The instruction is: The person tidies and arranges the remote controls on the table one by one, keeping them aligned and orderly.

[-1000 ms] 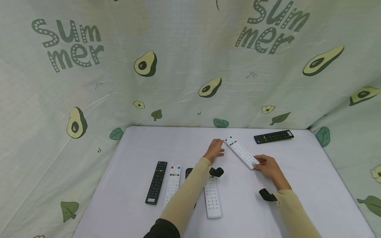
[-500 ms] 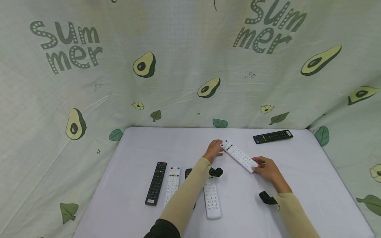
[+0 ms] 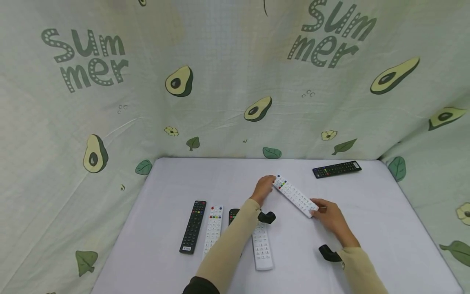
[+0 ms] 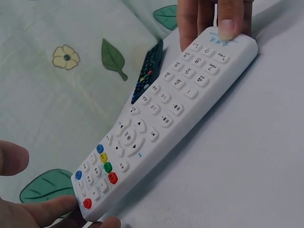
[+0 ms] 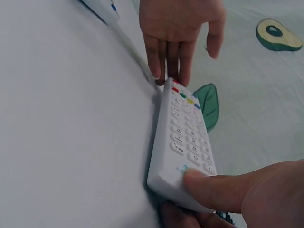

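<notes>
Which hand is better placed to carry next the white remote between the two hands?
Probably the right hand: it pinches one end of the white remote, thumb on its button face, fingers beneath. The left hand has its fingers at the other end, but its thumb stands away.

"Summer" twice on cloth [image 3: 220, 45]; 0, 4, 7 on white remote [image 4: 164, 124].

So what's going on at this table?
A person's right hand pinches one end of a white remote, thumb on top, while the left hand touches its other end. A black remote lies near the far edge of the table. Four more remotes lie in a row nearer, some partly hidden by the left sleeve.
</notes>
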`<state>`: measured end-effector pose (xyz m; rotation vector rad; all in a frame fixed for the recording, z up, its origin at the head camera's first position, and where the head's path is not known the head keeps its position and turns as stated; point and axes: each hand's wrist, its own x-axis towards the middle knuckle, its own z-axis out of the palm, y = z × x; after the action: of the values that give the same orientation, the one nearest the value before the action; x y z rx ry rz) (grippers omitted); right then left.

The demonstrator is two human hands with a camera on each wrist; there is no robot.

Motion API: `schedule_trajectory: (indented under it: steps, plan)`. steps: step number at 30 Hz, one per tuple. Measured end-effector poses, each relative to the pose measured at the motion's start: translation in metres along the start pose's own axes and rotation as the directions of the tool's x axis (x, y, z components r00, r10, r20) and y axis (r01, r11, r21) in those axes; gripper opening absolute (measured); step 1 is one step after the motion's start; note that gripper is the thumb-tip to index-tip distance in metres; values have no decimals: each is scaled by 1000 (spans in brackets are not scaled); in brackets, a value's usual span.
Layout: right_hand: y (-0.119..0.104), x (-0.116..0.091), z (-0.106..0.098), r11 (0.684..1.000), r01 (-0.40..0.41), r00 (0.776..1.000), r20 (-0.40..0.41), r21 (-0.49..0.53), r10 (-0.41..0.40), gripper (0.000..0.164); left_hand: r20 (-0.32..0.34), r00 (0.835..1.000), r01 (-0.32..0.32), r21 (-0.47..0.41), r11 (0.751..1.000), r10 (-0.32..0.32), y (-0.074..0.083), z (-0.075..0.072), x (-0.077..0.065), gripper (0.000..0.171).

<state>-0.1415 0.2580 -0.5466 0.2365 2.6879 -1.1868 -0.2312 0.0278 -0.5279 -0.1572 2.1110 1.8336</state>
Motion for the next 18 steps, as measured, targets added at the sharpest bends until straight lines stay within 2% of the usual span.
schedule_trajectory:
  steps: [4, 8, 13, 18]
  plan:
    - [4, -10, 4, 999, 20, 1000, -21, 44, -19, 49, 3, 1000, -23, 0, 1000, 23, -2, -2, -6, 55]
    - [4, -24, 5, 997, 15, 1000, -18, 80, -14, 51, -1, 1000, -31, -44, 999, 31, -5, -6, -9, 51]
    - [-4, -40, 4, 993, 25, 1000, 13, 113, -26, 54, 20, 998, -56, -98, 994, 58, -6, -11, -11, 42]
    - [-8, -51, 7, 984, 12, 998, 66, 179, -25, 54, 10, 997, -72, -95, 993, 74, -5, -13, -14, 31]
